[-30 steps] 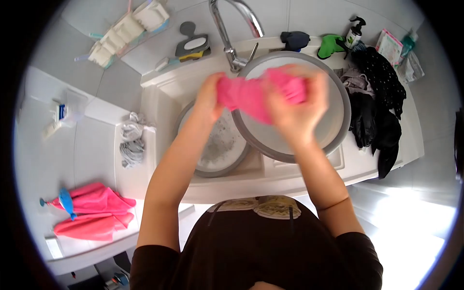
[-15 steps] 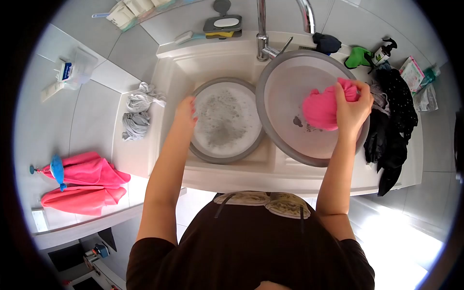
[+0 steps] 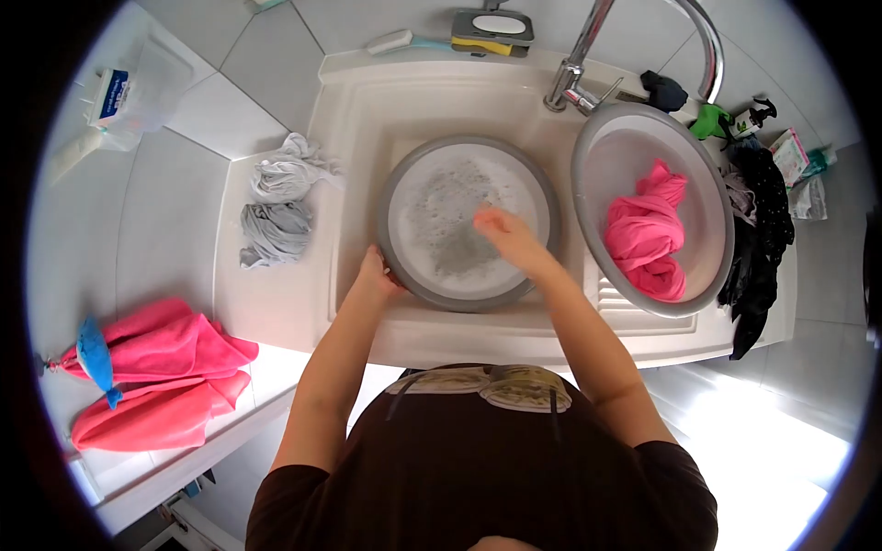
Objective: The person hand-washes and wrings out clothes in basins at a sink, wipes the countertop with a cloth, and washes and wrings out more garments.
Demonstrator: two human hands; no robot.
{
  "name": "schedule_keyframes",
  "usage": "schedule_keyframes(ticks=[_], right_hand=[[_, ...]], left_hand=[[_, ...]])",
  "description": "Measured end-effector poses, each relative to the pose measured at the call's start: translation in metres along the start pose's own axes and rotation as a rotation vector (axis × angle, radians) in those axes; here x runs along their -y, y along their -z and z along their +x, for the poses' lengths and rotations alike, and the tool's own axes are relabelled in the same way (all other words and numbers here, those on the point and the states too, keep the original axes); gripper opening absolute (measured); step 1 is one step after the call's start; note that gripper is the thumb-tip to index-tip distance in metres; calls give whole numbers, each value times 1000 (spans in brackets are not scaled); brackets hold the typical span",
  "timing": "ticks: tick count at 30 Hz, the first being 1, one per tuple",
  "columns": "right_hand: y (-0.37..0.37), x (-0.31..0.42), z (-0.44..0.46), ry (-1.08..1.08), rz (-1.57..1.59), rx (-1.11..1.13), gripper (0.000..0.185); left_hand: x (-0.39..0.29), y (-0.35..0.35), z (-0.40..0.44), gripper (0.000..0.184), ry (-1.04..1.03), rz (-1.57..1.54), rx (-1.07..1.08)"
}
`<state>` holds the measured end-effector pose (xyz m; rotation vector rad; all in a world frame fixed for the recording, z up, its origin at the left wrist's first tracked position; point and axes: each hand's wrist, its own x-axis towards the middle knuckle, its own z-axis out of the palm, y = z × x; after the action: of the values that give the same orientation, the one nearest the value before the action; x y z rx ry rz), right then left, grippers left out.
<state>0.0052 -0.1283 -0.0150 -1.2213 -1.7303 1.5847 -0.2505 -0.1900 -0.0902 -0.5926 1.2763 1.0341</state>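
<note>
A round grey-rimmed basin (image 3: 401, 273) of foamy, greyish water stands in the sink. My left hand (image 3: 379, 275) is closed at its lower left rim, with part of the fingers hidden against the outside. Over the foam is my right hand (image 3: 508, 234), its fingers bent and smeared by motion. I see no cloth in it, though the fingers' undersides are hidden. To the right, a second grey basin (image 3: 599, 197) sits tilted on the sink edge and ribbed drainboard. A twisted pink cloth (image 3: 646, 234) lies inside it.
White and grey cloths (image 3: 278, 207) lie on the left ledge. Behind the right basin rises a chrome faucet (image 3: 571, 73). Dark clothes (image 3: 758, 239) and a pump bottle (image 3: 751, 119) are at the right. Pink towels (image 3: 165, 367) hang at the left; a soap dish (image 3: 493, 32) is at the back.
My right hand has let go of the pink cloth, now lying in the right basin, and moved left over the foam. My left hand has moved down to the rim. The view has shifted.
</note>
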Motion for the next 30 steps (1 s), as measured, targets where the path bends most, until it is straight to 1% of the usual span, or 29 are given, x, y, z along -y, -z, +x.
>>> schedule_keyframes(ticks=[1, 2, 3, 5, 6, 8, 9, 11, 12, 14, 15, 16, 17, 18, 20, 21, 22, 23, 24, 26, 28, 29, 30], right_hand=[[-14, -15, 2, -205, 81, -38, 42], [-25, -26, 5, -411, 165, -79, 52], [-30, -37, 8, -420, 164, -88, 52], [-34, -56, 11, -661, 258, 16, 76], [-37, -67, 10, -671, 257, 5, 76], [-45, -89, 12, -712, 14, -201, 72], [-52, -101, 14, -718, 10, -204, 72], [-70, -112, 17, -732, 351, -45, 80], [-80, -118, 18, -741, 352, -50, 80], [-98, -95, 20, -780, 886, 26, 85], [-102, -73, 19, -788, 882, 24, 85], [-104, -45, 18, -739, 936, -101, 85], [-107, -32, 16, -688, 988, -226, 85], [-106, -36, 14, -696, 987, -227, 85], [-90, -50, 8, -711, 726, 5, 87], [-84, -59, 4, -714, 726, -2, 87], [-78, -69, 1, -784, 614, 120, 81], [-70, -75, -1, -848, 498, 242, 77], [-59, -81, 2, -849, 496, 238, 77], [-34, -92, 13, -635, -255, 253, 68], [-13, -101, 24, -499, -468, 50, 57], [-6, -99, 24, -498, -469, 46, 57], [0, -98, 24, -361, -484, -110, 54]], left_hand=[[-2, 2, 2, 69, 11, 2, 1], [-4, 4, 1, 71, 11, 86, 25], [-6, 5, 0, 73, 11, 172, 51], [-6, 4, -4, 75, 20, 189, 62], [-5, 4, -7, 77, 16, 198, 70], [-6, 2, -17, 77, 9, 222, 84], [-8, 2, -21, 78, -10, 241, 92], [-11, 4, -22, 78, 18, 229, 111], [-13, 6, -23, 77, 39, 221, 131], [-17, 5, -31, 77, 61, 220, 142], [-19, 5, -32, 77, 73, 217, 154], [-21, 7, -30, 77, 79, 210, 153], [-24, 10, -27, 76, 72, 207, 161], [-27, 14, -26, 76, 65, 207, 169], [-32, 19, -28, 75, 33, 205, 175], [-34, 20, -31, 75, 0, 203, 180], [-36, 19, -36, 75, 7, 205, 181], [-38, 17, -41, 71, 1, 230, 154], [-40, 16, -44, 67, -5, 254, 126], [-40, 18, -38, 66, 3, 254, 133], [-41, 17, -36, 66, 8, 257, 143], [-41, 16, -37, 66, 2, 248, 148], [-40, 17, -38, 66, -3, 238, 150]])
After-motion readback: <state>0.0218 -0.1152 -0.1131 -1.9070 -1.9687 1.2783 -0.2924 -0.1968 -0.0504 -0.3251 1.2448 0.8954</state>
